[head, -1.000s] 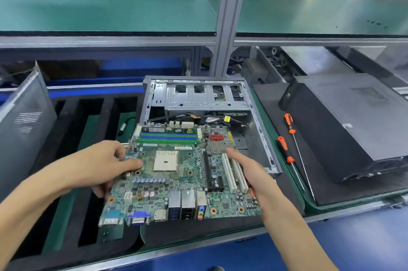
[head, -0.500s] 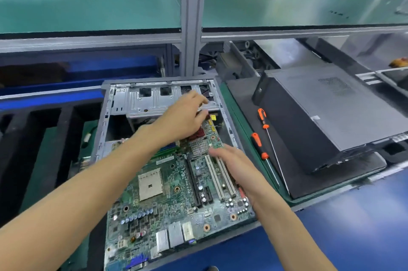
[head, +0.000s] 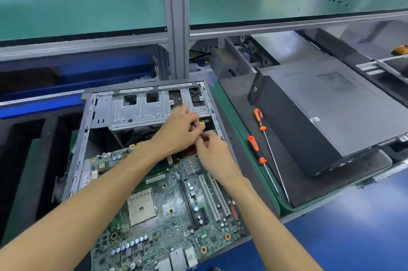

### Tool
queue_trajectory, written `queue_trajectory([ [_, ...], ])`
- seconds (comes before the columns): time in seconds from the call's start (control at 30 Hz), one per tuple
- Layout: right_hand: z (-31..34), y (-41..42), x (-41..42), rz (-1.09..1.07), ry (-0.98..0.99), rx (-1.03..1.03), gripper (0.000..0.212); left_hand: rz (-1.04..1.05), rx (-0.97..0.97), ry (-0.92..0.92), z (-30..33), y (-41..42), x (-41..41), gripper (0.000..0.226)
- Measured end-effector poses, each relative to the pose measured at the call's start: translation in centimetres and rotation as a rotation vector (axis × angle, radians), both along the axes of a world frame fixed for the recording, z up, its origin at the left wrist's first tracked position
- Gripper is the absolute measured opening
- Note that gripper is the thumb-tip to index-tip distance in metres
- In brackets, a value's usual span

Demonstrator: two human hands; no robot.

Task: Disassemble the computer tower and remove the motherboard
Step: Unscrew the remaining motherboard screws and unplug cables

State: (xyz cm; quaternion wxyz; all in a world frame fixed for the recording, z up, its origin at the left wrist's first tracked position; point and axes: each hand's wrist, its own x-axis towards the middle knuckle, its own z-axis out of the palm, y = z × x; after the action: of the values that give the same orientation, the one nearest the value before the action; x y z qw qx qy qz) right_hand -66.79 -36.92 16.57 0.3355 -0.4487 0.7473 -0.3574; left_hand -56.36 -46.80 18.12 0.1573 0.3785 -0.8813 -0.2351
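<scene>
Open tower case (head: 141, 111) sits mid-counter; motherboard (head: 167, 211) now lies across its near edge, released by both hands. Left hand (head: 176, 131) and right hand (head: 212, 151) have moved to a yellow-tipped connector (head: 202, 124), grips pinched narrow on it. Last cable likely.

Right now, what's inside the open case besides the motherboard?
Inside the case: a metal drive cage and black cables. The left hand and right hand cover the connector area.

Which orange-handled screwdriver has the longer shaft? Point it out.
The far screwdriver, beside the closed black tower; the near one has a shorter shaft.
</scene>
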Motion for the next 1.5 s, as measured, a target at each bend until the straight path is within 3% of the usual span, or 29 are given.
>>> queue_trajectory([
  [0.07,-0.5,-0.2,0.4,0.035,0.051,0.022,0.023,0.015,-0.056,-0.009,-0.5,0.0,-0.1,0.027],
  [0.17,-1.3,0.0,0.6,0.042,0.062,0.029,0.029,0.045,0.013,0.032,-0.7,-0.3,-0.2,0.030],
  [0.27,-1.7,-0.3,0.5,0.048,0.020,0.100,0.034,0.148,0.044,0.288,0.7,-0.6,-0.6,0.035],
  [0.33,-1.8,-0.5,0.3,0.048,-0.013,0.127,0.037,0.166,-0.009,0.363,2.2,-1.3,-0.9,0.035],
  [0.4,-1.6,-0.7,0.2,0.060,-0.030,0.131,0.038,0.111,-0.012,0.261,3.5,-2.2,-1.0,0.035],
  [0.53,-1.5,-0.7,-0.1,0.101,-0.030,0.164,0.037,0.086,0.055,-0.243,4.4,-4.0,0.0,0.036],
  [0.7,-1.9,-0.7,-0.3,0.118,-0.036,0.129,0.036,0.199,0.375,-0.017,5.1,-5.6,4.9,0.038],
  [0.8,-2.0,-0.5,-0.1,0.113,-0.043,0.068,0.037,0.293,0.463,0.030,5.1,-5.9,8.8,0.044],
  [0.87,-1.9,-0.5,0.0,0.109,-0.044,0.005,0.037,0.358,0.532,-0.004,5.0,-5.7,11.3,0.049],
  [0.93,-1.8,-0.7,0.1,0.104,-0.038,-0.046,0.037,0.342,0.609,-0.151,4.9,-4.7,13.5,0.053],
  [1.0,-1.7,-0.8,0.3,0.104,-0.041,-0.069,0.037,0.195,0.536,-0.393,5.0,-3.4,15.3,0.063],
  [1.07,-1.7,-0.9,0.4,0.112,-0.052,-0.083,0.037,0.079,0.432,-0.473,4.7,-2.0,16.4,0.070],
  [1.23,-0.7,-1.1,0.8,0.145,-0.025,-0.150,0.036,0.162,0.347,-0.206,3.7,-0.5,17.4,0.047],
  [1.4,1.2,-0.5,0.9,0.098,-0.002,-0.251,0.040,0.153,0.214,-0.178,3.8,0.2,17.2,0.044],
  [1.5,2.1,0.2,-0.2,0.075,-0.037,-0.256,0.025,0.145,0.157,-0.114,4.0,0.4,16.5,0.038],
])
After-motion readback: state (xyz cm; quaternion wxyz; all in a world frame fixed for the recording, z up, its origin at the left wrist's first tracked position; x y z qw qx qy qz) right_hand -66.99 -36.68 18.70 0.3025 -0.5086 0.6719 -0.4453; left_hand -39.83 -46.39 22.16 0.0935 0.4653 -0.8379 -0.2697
